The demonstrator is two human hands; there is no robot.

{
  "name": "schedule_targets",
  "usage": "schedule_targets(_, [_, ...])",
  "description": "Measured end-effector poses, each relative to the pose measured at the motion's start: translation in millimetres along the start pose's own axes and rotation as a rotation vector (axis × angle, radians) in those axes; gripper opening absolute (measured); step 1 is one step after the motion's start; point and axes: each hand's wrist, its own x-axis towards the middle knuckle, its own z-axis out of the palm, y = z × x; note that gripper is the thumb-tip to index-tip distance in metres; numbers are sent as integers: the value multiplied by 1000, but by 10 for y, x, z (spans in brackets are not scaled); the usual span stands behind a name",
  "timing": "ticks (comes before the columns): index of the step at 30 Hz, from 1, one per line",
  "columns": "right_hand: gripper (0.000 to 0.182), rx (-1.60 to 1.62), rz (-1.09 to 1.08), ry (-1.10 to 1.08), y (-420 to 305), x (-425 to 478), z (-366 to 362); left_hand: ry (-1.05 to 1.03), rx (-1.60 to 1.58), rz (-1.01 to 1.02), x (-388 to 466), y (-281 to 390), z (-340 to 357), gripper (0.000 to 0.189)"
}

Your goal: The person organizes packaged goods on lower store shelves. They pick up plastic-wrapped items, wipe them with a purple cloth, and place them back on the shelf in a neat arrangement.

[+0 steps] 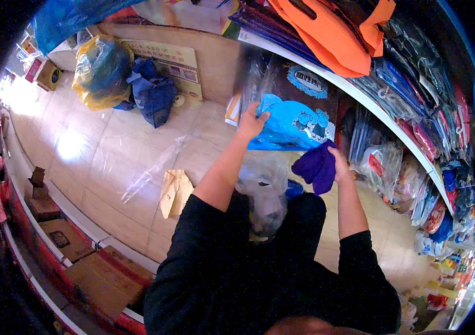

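Note:
My right hand [339, 164] grips a dark purple cloth [318, 167], which hangs bunched from the fingers. My left hand [252, 120] is at the left edge of a bright blue plastic-wrapped package [285, 119] with cartoon figures; thumb and fingers seem to pinch its clear wrapping, though the exact hold is unclear. The package lies on the lower shelf, below a white shelf edge. A clear plastic bag [264, 188] rests between my knees, and something blue shows beside it, partly hidden by my leg.
A yellow plastic bag [101, 73] and a dark blue bag [153, 98] stand on the tiled floor by a board. Brown paper [175, 193] and clear film [153, 169] lie nearer. Cardboard boxes [103, 276] fill the shelf at lower left. Packed goods and orange fabric [329, 42] line the right-hand shelving.

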Motion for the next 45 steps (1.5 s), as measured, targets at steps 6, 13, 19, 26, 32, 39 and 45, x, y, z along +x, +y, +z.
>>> schedule_targets(6, [18,90,-181,104,23,-126,216,-163,-252,-91,227,160,-5,71])
schedule_targets(13, [25,-156,-480,279,129,118,260,-152,-281,-316,219,139,-28,71])
schedule_targets(19, [23,-228,-484,241,34,126,177,33,-468,-145,-461,665,-65,66])
schedule_targets(26, [37,-878,-550,406,-195,109,-167,55,-242,-268,-378,69,114,74])
schedule_targets(32, [38,-698,-823,478,-739,-762,1272,84,-310,-276,-421,123,128,78])
schedule_targets(39, [57,-1870,-1267,-13,-83,383,2130,108,-662,105,-382,200,314,39])
schedule_targets(45, [51,-1931,-1216,112,-734,1696,2751,154,-143,-50,-529,20,425,77])
